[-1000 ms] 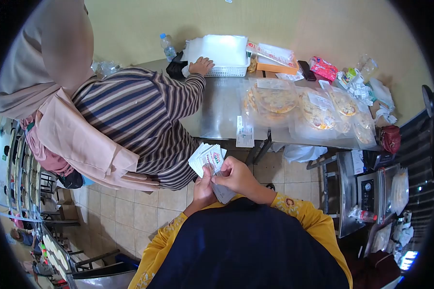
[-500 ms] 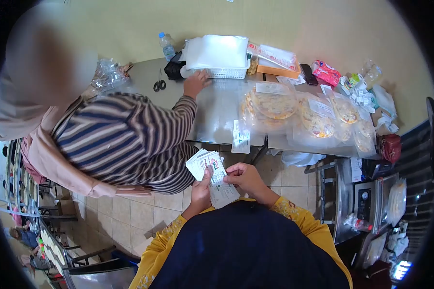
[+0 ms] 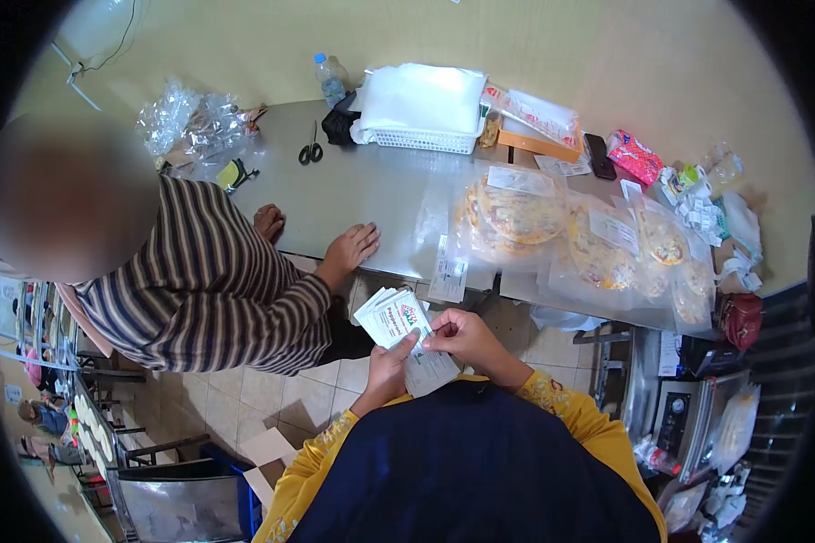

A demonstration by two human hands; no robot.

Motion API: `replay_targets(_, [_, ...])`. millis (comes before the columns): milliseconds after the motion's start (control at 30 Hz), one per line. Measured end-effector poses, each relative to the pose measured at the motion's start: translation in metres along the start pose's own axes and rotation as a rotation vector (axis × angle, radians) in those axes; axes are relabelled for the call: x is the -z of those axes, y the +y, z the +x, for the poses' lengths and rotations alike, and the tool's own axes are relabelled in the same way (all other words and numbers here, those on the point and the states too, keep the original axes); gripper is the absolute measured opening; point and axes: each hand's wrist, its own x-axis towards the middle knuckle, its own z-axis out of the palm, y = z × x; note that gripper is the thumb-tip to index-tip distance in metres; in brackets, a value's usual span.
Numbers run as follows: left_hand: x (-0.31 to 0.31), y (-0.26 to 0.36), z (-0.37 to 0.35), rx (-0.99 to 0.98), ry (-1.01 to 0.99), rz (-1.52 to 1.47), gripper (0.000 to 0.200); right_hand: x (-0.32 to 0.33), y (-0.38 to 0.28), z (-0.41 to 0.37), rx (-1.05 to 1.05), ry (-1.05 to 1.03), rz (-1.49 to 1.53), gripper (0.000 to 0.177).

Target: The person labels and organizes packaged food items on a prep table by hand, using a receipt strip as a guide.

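A fanned stack of white printed labels (image 3: 389,317) is held low in front of my chest; the upper one reads "Pepperoni". My left hand (image 3: 388,369) is closed around the lower part of the stack, thumb on top. At the right side of the labels, my right hand (image 3: 469,339) pinches an edge between thumb and fingertips. A single label (image 3: 448,271) lies on the table's front edge, just beyond my hands. Bagged pizzas (image 3: 512,217) lie behind it in clear plastic, with white labels on top.
Along the steel table (image 3: 326,204) are scissors (image 3: 311,149), a water bottle (image 3: 330,81), a white basket (image 3: 426,136), an orange tray (image 3: 539,145) and a phone (image 3: 599,156). A co-worker in a striped top (image 3: 217,281) stands at the left, a hand on the table edge.
The co-worker has drawn their hand back from the basket to the table's front edge and leaned left. My hands keep hold of the labels, almost unmoved; the view has shifted slightly.
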Motion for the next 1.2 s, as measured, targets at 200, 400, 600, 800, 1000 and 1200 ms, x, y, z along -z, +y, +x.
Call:
replay_targets(200, [-0.006, -0.006, -0.001, -0.022, 0.042, -0.022, 0.032, 0.004, 0.013, 0.01, 0.023, -0.005, 0.026, 0.025])
replay_targets(400, [0.004, -0.002, -0.002, 0.004, 0.02, -0.093, 0.033, -0.003, 0.006, 0.016, 0.0, -0.062, 0.183, 0.022])
replay_targets(600, [0.02, 0.009, 0.003, 0.013, -0.019, -0.091, 0.033, -0.013, -0.002, 0.021, -0.002, -0.039, 0.158, 0.022])
replay_targets(800, [0.038, 0.024, 0.006, 0.031, -0.12, -0.084, 0.038, -0.028, 0.001, 0.025, 0.001, 0.032, 0.125, 0.021])
replay_targets(1000, [0.054, 0.045, 0.005, 0.081, -0.21, -0.044, 0.041, -0.05, 0.012, 0.029, 0.068, 0.119, 0.069, 0.017])
replay_targets(1200, [0.07, 0.051, 0.011, 0.102, -0.248, -0.024, 0.042, -0.064, 0.017, 0.032, 0.07, 0.157, 0.054, 0.018])
